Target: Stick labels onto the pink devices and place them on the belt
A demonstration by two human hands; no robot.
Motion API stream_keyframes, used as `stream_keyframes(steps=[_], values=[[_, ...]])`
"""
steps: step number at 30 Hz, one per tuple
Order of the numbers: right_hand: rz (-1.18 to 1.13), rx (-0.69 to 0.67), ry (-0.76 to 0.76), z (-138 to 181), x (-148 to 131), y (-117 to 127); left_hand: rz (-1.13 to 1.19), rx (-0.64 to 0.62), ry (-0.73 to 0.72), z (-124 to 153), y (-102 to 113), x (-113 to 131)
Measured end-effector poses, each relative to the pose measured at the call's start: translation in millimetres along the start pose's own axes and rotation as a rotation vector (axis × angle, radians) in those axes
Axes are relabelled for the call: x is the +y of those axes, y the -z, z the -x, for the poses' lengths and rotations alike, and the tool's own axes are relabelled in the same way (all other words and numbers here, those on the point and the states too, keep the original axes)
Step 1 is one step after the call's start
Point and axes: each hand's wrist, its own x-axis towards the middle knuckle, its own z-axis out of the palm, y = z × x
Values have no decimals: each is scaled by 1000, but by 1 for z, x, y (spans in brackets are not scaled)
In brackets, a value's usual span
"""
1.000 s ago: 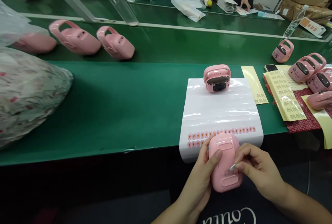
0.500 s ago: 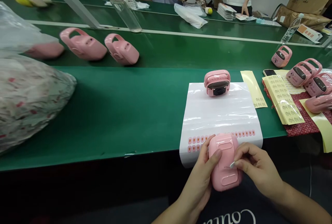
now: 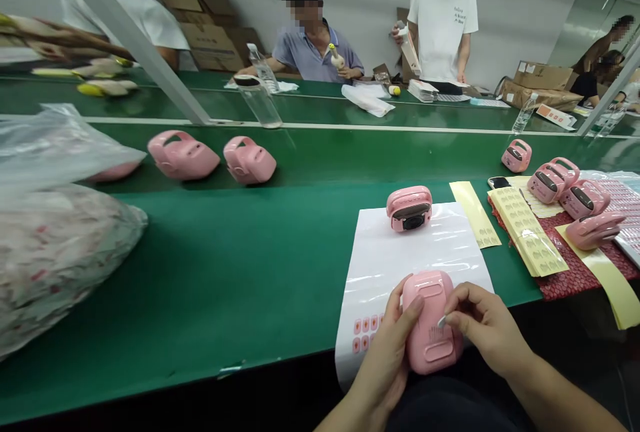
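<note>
My left hand (image 3: 387, 345) wraps round the left side of a pink plastic device (image 3: 434, 299), a rounded body with two raised oval pads and small printed text on the face turned up. Between thumb and forefinger, my right hand (image 3: 483, 322) pinches a small whitish piece (image 3: 442, 321) right over the printed text; its exact kind is too small to make out. Under the hands, a white sheet (image 3: 370, 245) with rows of small pink stickers (image 3: 366, 325) hangs over the table edge. Another pink device (image 3: 410, 209) with a dark front stands on that sheet's far end.
Yellow sticker sheets (image 3: 529, 232) lie on red bubble wrap (image 3: 555, 289) at right, near several pink devices (image 3: 585, 199). Two pink housings (image 3: 184, 155) and a floral bag (image 3: 60, 259) are at left. Co-workers (image 3: 315, 52) are across the green table (image 3: 225, 272).
The view has tilted up, showing more of the co-workers. My hands stay on the pink device, and the whitish piece remains pinched over its printed text.
</note>
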Motion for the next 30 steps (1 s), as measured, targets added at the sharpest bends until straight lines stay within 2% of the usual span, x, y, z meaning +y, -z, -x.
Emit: stream_keyframes(steps=[17,30], values=[[-36,12,20,-1,2,-5,-28,-8,-35,2,2,2],[141,79,134,0,5,-8,-14,-10,-40,4,0,4]])
